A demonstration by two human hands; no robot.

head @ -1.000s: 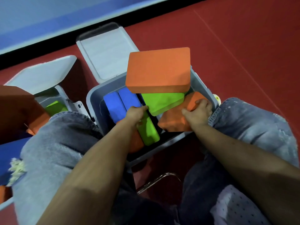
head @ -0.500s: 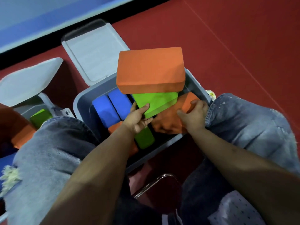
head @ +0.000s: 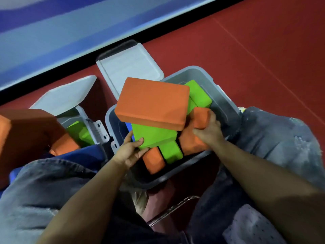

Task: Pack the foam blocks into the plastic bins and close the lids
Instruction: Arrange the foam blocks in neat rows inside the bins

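Left hand (head: 130,152): I grip the green block (head: 151,136), thumb on its top.
Right hand (head: 209,130): I clutch an orange block (head: 200,117).
Bin (head: 226,110): beneath both my grips.

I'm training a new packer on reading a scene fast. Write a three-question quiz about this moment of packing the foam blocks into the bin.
1. True or false: the lid of the bin between the knees is closed.
2. Which block does the left hand hold? A) large orange block B) green block C) a blue block
3. Fill in: the right hand grips an ______ block at the bin's right side.

Key:
1. False; the lid stands open behind the bin.
2. B; fingers and thumb clasp its near-left corner, under the large orange block.
3. orange
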